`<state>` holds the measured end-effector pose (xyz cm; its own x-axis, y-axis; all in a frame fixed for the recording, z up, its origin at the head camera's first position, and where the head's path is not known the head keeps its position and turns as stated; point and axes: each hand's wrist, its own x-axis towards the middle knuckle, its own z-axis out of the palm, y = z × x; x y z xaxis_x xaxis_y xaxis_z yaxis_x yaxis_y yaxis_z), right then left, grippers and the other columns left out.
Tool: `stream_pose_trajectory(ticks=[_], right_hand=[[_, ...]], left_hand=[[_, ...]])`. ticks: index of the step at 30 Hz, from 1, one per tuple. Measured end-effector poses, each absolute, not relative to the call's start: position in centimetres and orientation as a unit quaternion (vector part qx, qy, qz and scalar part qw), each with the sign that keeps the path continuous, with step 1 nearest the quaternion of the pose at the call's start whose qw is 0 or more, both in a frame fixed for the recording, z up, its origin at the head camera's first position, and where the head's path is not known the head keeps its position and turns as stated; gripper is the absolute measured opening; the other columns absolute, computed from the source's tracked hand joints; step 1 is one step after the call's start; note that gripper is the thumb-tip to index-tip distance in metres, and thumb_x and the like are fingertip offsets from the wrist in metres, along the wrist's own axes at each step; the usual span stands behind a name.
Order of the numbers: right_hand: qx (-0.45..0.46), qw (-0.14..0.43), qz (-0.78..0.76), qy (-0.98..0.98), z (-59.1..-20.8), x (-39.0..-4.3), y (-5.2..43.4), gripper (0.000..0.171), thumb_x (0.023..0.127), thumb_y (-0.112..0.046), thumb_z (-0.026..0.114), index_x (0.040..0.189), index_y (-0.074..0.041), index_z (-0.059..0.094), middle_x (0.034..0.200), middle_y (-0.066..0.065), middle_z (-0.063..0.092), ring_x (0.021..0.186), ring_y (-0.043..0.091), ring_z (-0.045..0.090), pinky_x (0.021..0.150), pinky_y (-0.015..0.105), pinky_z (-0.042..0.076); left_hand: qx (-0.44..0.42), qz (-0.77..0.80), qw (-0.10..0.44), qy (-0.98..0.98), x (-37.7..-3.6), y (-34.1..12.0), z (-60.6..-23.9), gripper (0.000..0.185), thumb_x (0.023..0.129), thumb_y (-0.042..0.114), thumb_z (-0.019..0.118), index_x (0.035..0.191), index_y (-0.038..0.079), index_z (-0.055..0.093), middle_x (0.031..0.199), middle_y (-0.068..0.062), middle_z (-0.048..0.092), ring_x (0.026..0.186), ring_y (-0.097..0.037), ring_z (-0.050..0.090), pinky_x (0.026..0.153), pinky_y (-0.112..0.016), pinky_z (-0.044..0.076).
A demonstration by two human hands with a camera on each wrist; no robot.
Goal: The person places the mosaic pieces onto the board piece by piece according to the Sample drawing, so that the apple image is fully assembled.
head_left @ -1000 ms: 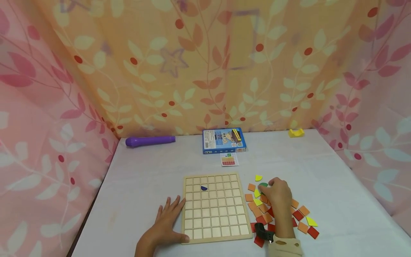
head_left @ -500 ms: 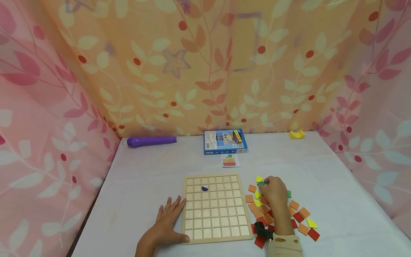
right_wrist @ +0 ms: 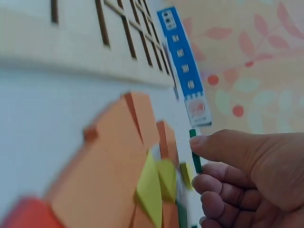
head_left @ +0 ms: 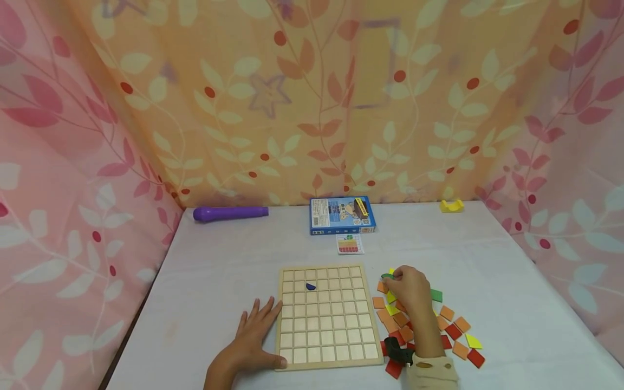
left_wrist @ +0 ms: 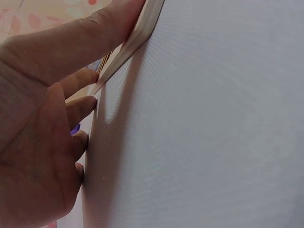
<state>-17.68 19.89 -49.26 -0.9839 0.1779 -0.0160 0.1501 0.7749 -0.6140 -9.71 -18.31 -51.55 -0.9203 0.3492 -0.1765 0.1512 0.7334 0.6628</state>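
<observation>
A green tile is pinched between the thumb and fingers of my right hand, above the loose tiles right of the board. In the head view, only part of that green tile shows at the fingertips. My left hand rests spread on the cloth at the left of the wooden grid board, thumb on its near left corner. A dark blue rounded piece lies on the grid toward the far left. Near my right hand are orange tiles, yellow quarter-round pieces and red tiles.
Behind the board lie a small pattern card and a blue box. A purple microphone-shaped object is at the back left, a yellow holder-like piece at the back right. Another green tile lies right of my right wrist.
My right hand has moved a little left and away from me with the green tile, uncovering another green tile behind it. My left hand stays in place.
</observation>
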Motion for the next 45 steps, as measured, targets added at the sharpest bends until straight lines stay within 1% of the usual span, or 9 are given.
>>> stream_pose_trajectory(ticks=[5,11,16,22,27,31,35,40,45], right_hand=[[-0.07,0.005,0.328,-0.942,-49.2,-18.8,17.4,0.022,0.086,-0.019,0.074,0.093,0.002,0.069,0.082,0.009,0.065,0.07,0.023,0.056,0.062,0.036,0.052],[-0.026,0.0,0.32,-0.947,-49.0,-20.0,15.2,0.021,0.085,-0.019,0.076,0.091,0.001,0.07,0.079,0.005,0.064,0.071,0.023,0.056,0.065,0.039,0.052],[0.016,0.005,0.312,-0.95,-49.1,-20.8,13.5,0.018,0.084,-0.018,0.077,0.087,-0.002,0.069,0.077,0.002,0.065,0.069,0.019,0.056,0.063,0.038,0.051],[0.063,0.006,0.298,-0.952,-49.2,-21.2,11.4,0.017,0.084,-0.016,0.078,0.085,-0.003,0.068,0.071,0.0,0.06,0.065,0.016,0.054,0.064,0.038,0.051],[0.101,-0.004,0.289,-0.952,-49.5,-21.3,9.6,0.016,0.086,-0.016,0.077,0.082,-0.005,0.066,0.067,-0.002,0.056,0.062,0.015,0.051,0.061,0.035,0.048],[0.128,0.0,0.269,-0.955,-49.7,-21.5,8.7,0.014,0.085,-0.013,0.077,0.081,-0.005,0.066,0.067,-0.002,0.054,0.062,0.015,0.047,0.06,0.033,0.046],[0.149,0.008,0.249,-0.957,-49.8,-21.7,8.2,0.011,0.083,-0.011,0.077,0.084,-0.004,0.068,0.07,-0.002,0.057,0.064,0.014,0.049,0.061,0.033,0.048],[0.15,0.004,0.25,-0.957,-49.8,-21.9,7.6,0.006,0.082,-0.008,0.076,0.085,-0.006,0.072,0.075,-0.002,0.063,0.067,0.014,0.054,0.064,0.034,0.051],[0.138,-0.017,0.264,-0.954,-49.7,-22.4,7.2,0.009,0.082,-0.006,0.078,0.077,-0.009,0.072,0.071,-0.003,0.063,0.065,0.013,0.054,0.061,0.031,0.05]], left_hand=[[0.134,0.333,0.145,0.922,-9.8,-18.5,-51.6,0.125,0.056,0.053,0.092,0.158,0.013,0.032,0.165,-0.014,0.02,0.15,-0.044,-0.001,0.114,-0.066,-0.006],[0.137,0.343,0.148,0.918,-9.7,-18.4,-51.6,0.124,0.057,0.053,0.092,0.158,0.013,0.031,0.165,-0.014,0.019,0.15,-0.044,-0.002,0.114,-0.066,-0.007],[0.143,0.347,0.149,0.915,-9.7,-18.5,-51.7,0.125,0.059,0.056,0.09,0.159,0.014,0.029,0.165,-0.014,0.017,0.15,-0.044,-0.005,0.113,-0.067,-0.008],[0.148,0.348,0.146,0.914,-9.7,-18.4,-52.0,0.125,0.059,0.057,0.09,0.16,0.015,0.028,0.166,-0.012,0.016,0.15,-0.042,-0.006,0.114,-0.065,-0.008],[0.143,0.351,0.151,0.913,-9.6,-18.5,-52.0,0.125,0.059,0.056,0.09,0.16,0.015,0.029,0.166,-0.012,0.016,0.15,-0.042,-0.006,0.114,-0.065,-0.009],[0.141,0.354,0.154,0.912,-9.6,-18.6,-52.0,0.125,0.059,0.055,0.091,0.16,0.016,0.029,0.166,-0.012,0.016,0.15,-0.042,-0.007,0.113,-0.065,-0.01],[0.144,0.354,0.153,0.911,-9.5,-18.6,-52.0,0.125,0.06,0.055,0.09,0.16,0.015,0.028,0.166,-0.012,0.015,0.15,-0.042,-0.007,0.113,-0.065,-0.01],[0.145,0.354,0.153,0.911,-9.6,-18.6,-52.0,0.125,0.06,0.056,0.09,0.16,0.015,0.027,0.166,-0.012,0.015,0.15,-0.042,-0.008,0.113,-0.066,-0.01],[0.143,0.352,0.152,0.912,-9.6,-18.6,-52.0,0.125,0.059,0.057,0.09,0.16,0.017,0.028,0.166,-0.012,0.015,0.15,-0.043,-0.007,0.113,-0.066,-0.01]])
